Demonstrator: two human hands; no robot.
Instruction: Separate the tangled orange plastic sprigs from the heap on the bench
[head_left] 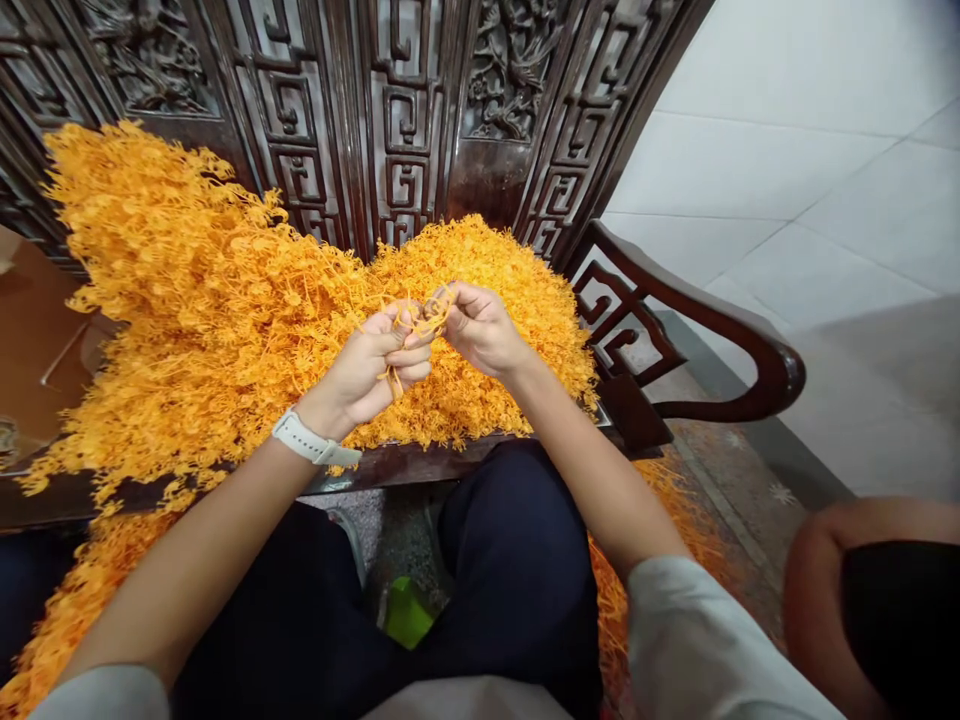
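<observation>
My left hand [375, 365] and my right hand [480, 328] meet above a big heap of orange plastic sprigs [225, 300] piled on a dark carved wooden bench [420, 465]. Both hands pinch the same small orange sprig [420, 322], held between the fingertips just over the heap. My left fist also has a thin orange stem sticking out below it. A white watch [311, 440] is on my left wrist.
The bench's carved backrest [390, 110] rises behind the heap and its curved armrest [697, 330] juts out at the right. More orange sprigs lie on the floor at left [67, 600] and right [675, 500]. Another person's knee [877, 600] shows at lower right. White floor tiles [810, 170] lie beyond.
</observation>
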